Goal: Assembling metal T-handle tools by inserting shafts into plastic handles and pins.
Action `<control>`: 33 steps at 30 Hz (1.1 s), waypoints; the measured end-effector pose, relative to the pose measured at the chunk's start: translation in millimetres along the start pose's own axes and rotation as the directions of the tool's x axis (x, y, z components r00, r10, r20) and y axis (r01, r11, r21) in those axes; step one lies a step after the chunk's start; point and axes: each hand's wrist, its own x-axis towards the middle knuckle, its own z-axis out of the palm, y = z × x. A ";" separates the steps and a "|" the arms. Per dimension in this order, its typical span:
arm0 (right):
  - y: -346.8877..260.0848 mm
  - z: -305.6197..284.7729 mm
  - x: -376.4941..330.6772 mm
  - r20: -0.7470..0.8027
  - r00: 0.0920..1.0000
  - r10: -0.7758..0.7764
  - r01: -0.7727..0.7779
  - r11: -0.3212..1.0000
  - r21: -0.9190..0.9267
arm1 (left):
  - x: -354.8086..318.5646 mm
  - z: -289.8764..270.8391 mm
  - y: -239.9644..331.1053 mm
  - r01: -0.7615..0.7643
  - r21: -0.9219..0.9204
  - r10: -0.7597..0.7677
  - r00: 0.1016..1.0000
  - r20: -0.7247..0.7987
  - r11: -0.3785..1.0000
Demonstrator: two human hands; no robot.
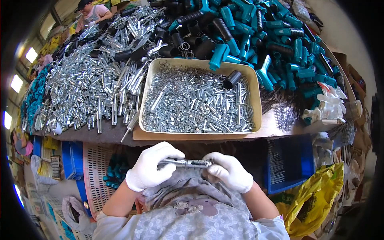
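My left hand [154, 166], in a white glove, is wrapped round one end of a silvery slotted metal tube [186, 163]. The tube lies level in front of my lap, just off the near edge of the table. At its other end the gloved fingers of my right hand [229, 171] close on the tip; whether they also pinch a small part there cannot be made out. Beyond both hands stands a cream tray [196, 132] with small metal pins, short cylinders and springs in it. A black sleeve [232, 79] lies on top of these at the tray's right.
Metal tubes [86, 90] are heaped on the left of the table, teal plastic handles [298, 52] on the right. White gloves [330, 102] lie at the right edge. Below are a blue bin [292, 176], a yellow sack [320, 200] and a pink crate [96, 172]. Another person [92, 16] sits far left.
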 end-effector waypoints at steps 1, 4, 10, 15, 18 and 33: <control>3.3 -1.3 -1.2 -0.057 0.998 0.023 -0.021 0.999 0.029 | 0.4 1.4 1.5 0.054 0.014 -0.055 0.998 0.017 0.998; 19.2 -2.7 -9.2 -0.018 0.998 -0.059 0.058 0.998 -0.017 | -8.3 9.1 3.7 0.108 0.104 -0.121 0.985 0.122 0.989; 34.5 5.7 -16.1 0.005 1.000 -0.028 0.029 0.988 -0.149 | 1.5 46.9 3.5 -0.077 0.221 0.029 0.977 0.211 0.972; 48.9 3.8 -37.0 -0.080 0.994 -0.072 0.054 0.975 -0.214 | -3.9 68.6 -5.2 -0.098 0.132 0.084 0.991 0.109 0.986; 64.2 -48.8 -50.2 -0.293 0.927 -0.232 0.130 0.935 -0.329 | -0.5 73.2 -9.6 -0.088 0.142 0.081 0.995 0.051 0.986; 255.7 -204.7 -101.0 -0.658 0.742 -0.130 -0.641 0.149 -0.753 | -15.3 90.3 -4.4 0.157 -0.020 -0.158 0.986 -0.052 0.987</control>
